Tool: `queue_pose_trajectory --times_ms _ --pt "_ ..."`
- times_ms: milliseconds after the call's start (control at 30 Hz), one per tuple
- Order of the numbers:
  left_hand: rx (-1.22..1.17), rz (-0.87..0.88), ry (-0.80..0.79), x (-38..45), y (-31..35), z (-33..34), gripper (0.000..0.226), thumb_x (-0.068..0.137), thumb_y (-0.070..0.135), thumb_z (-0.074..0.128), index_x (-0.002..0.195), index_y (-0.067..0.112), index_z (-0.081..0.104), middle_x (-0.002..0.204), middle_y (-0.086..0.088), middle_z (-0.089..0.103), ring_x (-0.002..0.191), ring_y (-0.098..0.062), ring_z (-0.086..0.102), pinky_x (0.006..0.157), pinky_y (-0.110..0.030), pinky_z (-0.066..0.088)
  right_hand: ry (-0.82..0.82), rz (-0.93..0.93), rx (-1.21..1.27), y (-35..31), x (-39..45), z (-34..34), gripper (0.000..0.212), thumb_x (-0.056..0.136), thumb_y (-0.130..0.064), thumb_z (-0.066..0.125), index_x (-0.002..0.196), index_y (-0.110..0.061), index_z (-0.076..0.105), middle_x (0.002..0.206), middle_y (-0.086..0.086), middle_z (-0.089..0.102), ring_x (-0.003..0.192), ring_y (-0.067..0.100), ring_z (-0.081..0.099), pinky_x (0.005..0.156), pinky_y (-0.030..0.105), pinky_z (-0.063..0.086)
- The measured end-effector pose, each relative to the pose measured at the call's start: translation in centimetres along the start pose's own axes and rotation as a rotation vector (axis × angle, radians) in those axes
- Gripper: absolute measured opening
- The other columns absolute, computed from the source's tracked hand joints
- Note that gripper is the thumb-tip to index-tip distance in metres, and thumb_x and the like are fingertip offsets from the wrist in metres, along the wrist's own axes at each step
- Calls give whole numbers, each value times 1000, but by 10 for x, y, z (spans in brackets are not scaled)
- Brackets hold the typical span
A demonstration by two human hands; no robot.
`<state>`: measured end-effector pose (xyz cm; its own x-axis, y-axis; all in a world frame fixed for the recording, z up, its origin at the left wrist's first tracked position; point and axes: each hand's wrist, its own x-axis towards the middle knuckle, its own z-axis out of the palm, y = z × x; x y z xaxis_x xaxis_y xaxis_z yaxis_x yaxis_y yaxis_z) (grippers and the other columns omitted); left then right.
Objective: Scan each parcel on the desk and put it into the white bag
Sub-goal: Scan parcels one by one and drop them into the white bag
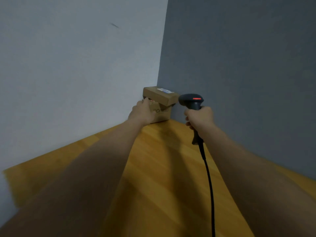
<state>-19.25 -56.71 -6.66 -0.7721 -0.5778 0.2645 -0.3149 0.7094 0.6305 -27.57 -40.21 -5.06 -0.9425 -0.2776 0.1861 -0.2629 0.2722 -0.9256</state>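
So there are two cardboard parcels stacked right in the far corner of the wooden tabletop (153, 168), where the white wall (68, 65) meets the grey wall (248, 65). The upper parcel (159, 95) is a flat box lying across the lower parcel (160, 113), sitting a bit skewed so one end overhangs. It has a white label (165, 90) on its top face; the print is too blurry to read. The lower one has some dark lettering on its front side, also unreadable.

The left hand (142, 111) is reached out and has its grip on the lower parcel, fingers wrapped over the left top edge, just under the upper box.

The right hand (200, 117) has a closed grip around the handle of a dark barcode scanner (191, 100). The scanner head points left at the parcels and is just beside the end of the upper box, with a red light glowing on top of it. A black cable (209, 185) runs down from the handle toward the near edge of the view, hanging over the tabletop between the two forearms.
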Motion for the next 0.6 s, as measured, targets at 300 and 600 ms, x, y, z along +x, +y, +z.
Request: queue_pose_trajectory --times_ms 300,600 --pt "160 61 73 85 -41 69 74 91 19 58 152 14 16 159 -12 13 142 -36 24 113 -51 31 35 38 90 27 53 55 8 78 -16 64 76 -15 56 80 12 65 85 35 69 74 45 56" --pt "221 166 212 103 -43 75 41 85 29 67 117 20 43 138 -14 34 131 -33 27 103 -44 37 52 79 67 46 70 66 7 80 -18 64 80 -16 57 83 14 67 86 35 69 76 47 57"
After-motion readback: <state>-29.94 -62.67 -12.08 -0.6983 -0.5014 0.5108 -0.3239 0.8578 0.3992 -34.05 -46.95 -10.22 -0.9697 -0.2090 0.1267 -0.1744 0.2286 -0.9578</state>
